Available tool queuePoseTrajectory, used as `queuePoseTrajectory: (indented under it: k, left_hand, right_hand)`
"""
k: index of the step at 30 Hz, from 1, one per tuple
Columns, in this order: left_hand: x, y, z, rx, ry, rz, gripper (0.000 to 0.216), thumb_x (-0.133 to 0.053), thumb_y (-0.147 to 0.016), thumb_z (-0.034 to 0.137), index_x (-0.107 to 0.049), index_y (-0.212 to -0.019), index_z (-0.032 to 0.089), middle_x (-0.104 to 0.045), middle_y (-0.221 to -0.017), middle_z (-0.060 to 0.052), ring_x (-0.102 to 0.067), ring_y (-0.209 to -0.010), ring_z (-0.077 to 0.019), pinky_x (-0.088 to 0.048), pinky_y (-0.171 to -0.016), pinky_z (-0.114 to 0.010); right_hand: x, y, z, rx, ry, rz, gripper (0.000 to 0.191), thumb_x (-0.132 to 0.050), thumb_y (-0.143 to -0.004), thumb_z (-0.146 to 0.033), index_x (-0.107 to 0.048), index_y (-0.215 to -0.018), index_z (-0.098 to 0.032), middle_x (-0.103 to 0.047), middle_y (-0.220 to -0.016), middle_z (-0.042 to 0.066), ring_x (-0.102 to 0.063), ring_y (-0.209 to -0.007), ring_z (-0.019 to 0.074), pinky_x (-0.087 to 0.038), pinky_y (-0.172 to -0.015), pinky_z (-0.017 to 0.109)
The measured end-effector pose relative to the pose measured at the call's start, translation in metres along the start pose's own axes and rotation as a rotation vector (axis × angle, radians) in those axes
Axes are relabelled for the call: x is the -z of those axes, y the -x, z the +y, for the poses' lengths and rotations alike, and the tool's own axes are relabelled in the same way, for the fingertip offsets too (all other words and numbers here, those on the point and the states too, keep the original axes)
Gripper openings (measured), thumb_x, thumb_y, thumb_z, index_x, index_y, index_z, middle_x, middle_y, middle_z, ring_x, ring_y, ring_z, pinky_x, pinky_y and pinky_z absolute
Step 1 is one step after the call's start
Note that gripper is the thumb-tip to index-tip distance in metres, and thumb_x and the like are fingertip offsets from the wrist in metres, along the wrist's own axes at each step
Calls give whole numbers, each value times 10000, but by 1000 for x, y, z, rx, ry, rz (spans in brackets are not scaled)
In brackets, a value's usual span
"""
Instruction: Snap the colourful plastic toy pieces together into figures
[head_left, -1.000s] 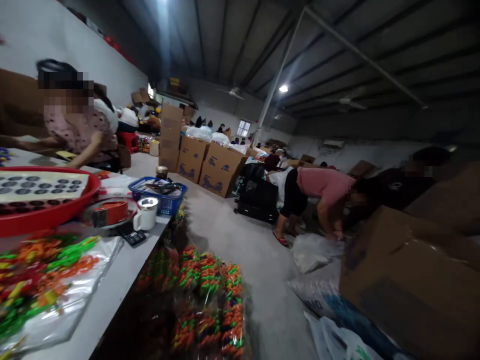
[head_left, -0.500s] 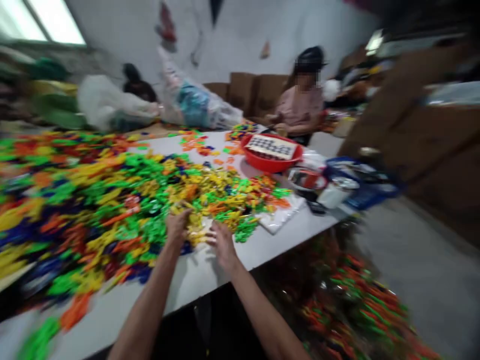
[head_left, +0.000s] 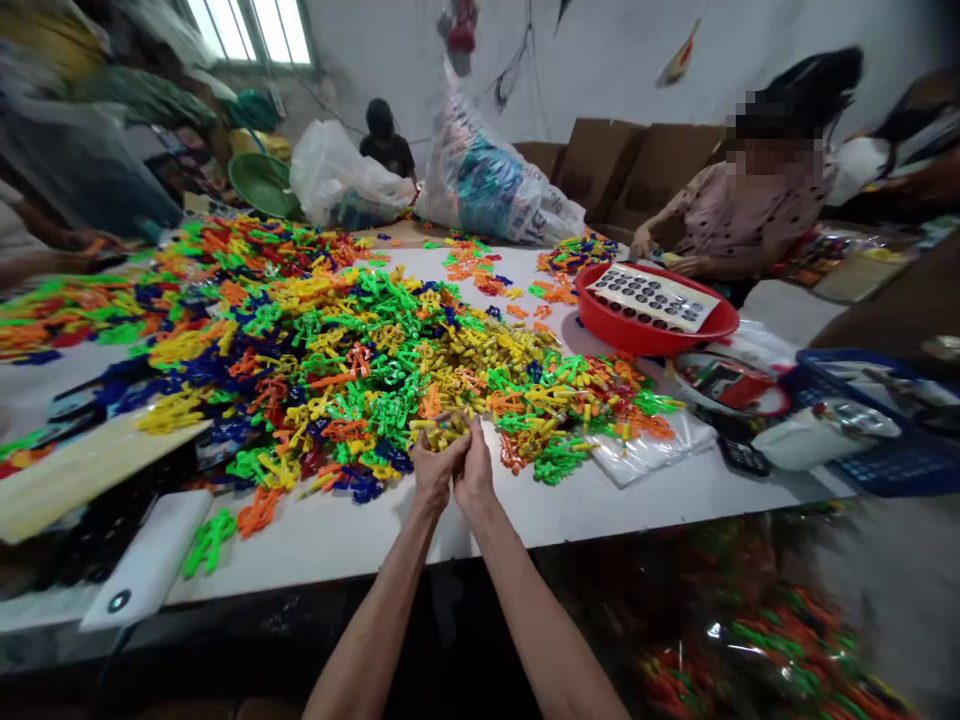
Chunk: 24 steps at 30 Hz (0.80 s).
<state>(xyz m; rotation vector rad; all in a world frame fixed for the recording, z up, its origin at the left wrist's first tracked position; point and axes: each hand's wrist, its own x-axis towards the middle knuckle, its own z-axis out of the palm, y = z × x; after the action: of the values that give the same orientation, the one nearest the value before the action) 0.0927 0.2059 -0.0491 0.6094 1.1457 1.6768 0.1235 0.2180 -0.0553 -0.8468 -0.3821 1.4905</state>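
Left hand (head_left: 433, 470): closed on a bunch of yellow plastic pieces (head_left: 442, 428), pressed against the right.
Right hand (head_left: 474, 468): gripping the same bunch.
Bunch: above the bench (head_left: 585, 505), at the near edge of the colourful pile (head_left: 337, 340).

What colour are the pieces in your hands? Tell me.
Yellow: both hands hold a small bunch of yellow pieces at the pile's edge, head view.

1. The yellow pieces (head_left: 442, 428) are partly covered by the left hand (head_left: 435, 468) and right hand (head_left: 474, 470), so their count and shape cannot be told.
2. The blue basket (head_left: 885, 462) and its contents are blurred and cut by the right edge.
3. The bagged toys (head_left: 757, 640) under the table (head_left: 360, 535) are smeared.
4. The person at far left (head_left: 52, 190) is blurred.
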Motion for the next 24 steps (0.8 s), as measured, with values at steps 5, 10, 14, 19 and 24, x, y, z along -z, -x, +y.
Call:
queuePoseTrajectory:
  k: [5, 10, 14, 19, 24]
  left_hand:
    - [13, -7, -7, -47, -63, 41, 304, -710, -520, 202, -618, -799, 124, -633, -670, 5, -561, -557, -87, -445, -568, -201]
    - [29, -18, -9, 9, -233, -31, 221, -676, -481, 180, -592, -679, 126, -554, -553, 36, -455, -468, -66, -366, -457, -178]
    - [41, -24, -5, 39, -317, -100, 137, -644, -436, 103, -554, -538, 123, -512, -487, 43, -406, -435, -54, -288, -401, -161]
    - [47, -19, 4, 160, -366, -226, 175, -671, -444, 93, -597, -600, 118, -511, -452, 41, -417, -382, -64, -299, -373, -175]
    - [49, -16, 12, 327, -146, -82, 496, -735, -472, 125, -633, -958, 116, -636, -589, -10, -562, -444, -125, -411, -416, -209]
  right_hand:
    - [13, 1, 1, 125, 379, -83, 410, -589, -716, -449, -639, -1035, -197, -612, -1156, 51, -508, -1129, 212, -395, -965, 350]
    - [12, -3, -24, 458, 1033, -245, 388, -562, -778, -442, -649, -1059, -189, -595, -1159, 92, -500, -1103, 230, -350, -980, 381]
    - [-1, -2, -45, 570, 1402, -516, 257, -594, -774, -362, -672, -981, -230, -636, -1033, 50, -525, -1028, 213, -379, -917, 356]
    - [-1, -11, -46, 483, 1393, -547, 236, -648, -654, -271, -642, -878, -202, -633, -876, 28, -578, -814, 183, -443, -729, 307]
    - [14, -33, -43, 257, 837, -129, 173, -577, -595, -234, -510, -745, -181, -524, -603, -53, -511, -480, 116, -411, -463, 238]
